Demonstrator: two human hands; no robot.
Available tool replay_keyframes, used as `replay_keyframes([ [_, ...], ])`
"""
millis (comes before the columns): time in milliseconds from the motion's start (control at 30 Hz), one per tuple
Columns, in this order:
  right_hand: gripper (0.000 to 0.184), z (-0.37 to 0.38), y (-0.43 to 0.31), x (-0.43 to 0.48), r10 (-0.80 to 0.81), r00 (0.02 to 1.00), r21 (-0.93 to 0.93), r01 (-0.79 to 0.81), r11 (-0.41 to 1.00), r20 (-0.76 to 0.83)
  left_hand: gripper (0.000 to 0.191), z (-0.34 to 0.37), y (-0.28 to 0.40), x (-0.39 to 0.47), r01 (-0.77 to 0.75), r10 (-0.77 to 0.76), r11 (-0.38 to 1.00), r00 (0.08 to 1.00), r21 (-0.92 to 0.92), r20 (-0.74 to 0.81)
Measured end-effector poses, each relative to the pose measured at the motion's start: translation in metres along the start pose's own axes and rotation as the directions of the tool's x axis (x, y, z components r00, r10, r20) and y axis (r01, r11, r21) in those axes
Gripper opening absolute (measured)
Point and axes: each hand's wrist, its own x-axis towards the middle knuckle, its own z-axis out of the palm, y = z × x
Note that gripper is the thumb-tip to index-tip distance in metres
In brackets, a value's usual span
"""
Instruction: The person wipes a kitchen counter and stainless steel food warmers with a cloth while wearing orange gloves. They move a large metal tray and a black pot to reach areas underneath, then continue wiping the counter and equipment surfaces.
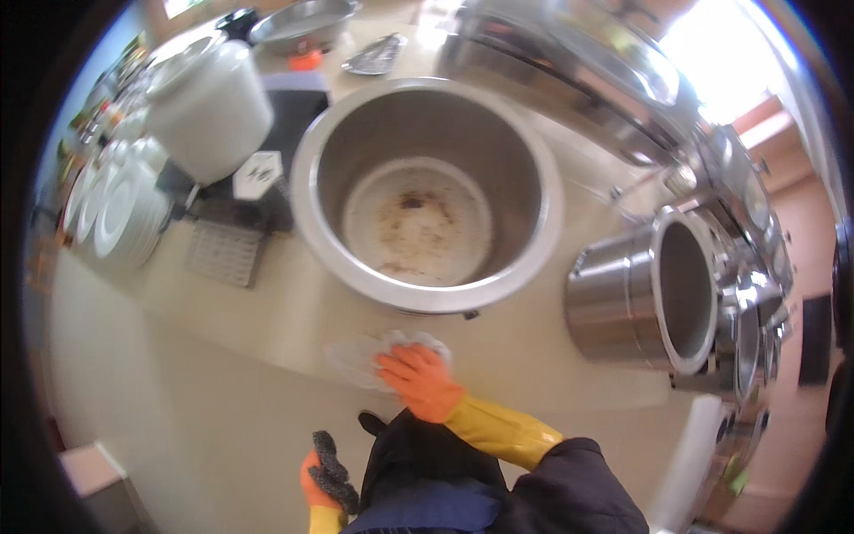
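Observation:
An orange rubber glove with a yellow cuff covers my right hand. It lies on a crumpled whitish cloth or plastic at the counter's near edge; whether the fingers grip it is hard to tell. Lower left, my left hand, gloved alike, holds a dark grey scouring pad beside my body. Before me stands a large round metal pot, its inner base marked with brown stains.
Stacked white plates, a white lidded container and a grey grate are at left. A steel pot stands at right, a steel chafing dish behind. The counter's near edge crosses before me.

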Motion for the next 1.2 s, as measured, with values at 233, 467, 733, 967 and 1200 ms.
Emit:
replay_keyframes([
  [233,0.043,-0.099,0.018,-0.121,0.853,0.459,0.287,-0.806,0.517,-0.248,0.034,0.023,0.072,-0.009,-0.074,0.021,0.981,0.96,0.18,0.28],
  [467,0.05,-0.142,0.052,-0.15,0.947,0.081,0.445,-0.868,0.221,-0.312,0.033,0.054,0.079,-0.005,0.021,-0.075,0.975,0.968,0.223,0.239],
  [733,0.061,-0.106,0.052,-0.094,0.625,0.743,-0.13,-0.662,0.738,-0.24,0.032,0.091,0.093,0.003,-0.063,0.002,0.91,0.989,0.409,0.149],
  [967,0.064,-0.131,0.245,0.023,0.788,0.561,-0.099,-0.825,0.556,-0.253,0.035,0.1,0.062,0.022,0.083,-0.097,0.99,0.987,-0.112,-0.129],
  [1200,0.054,-0.115,0.342,0.146,0.578,0.758,-0.161,-0.638,0.753,-0.303,0.048,0.121,0.071,0.029,0.183,-0.19,0.968,0.982,0.174,0.022],
])
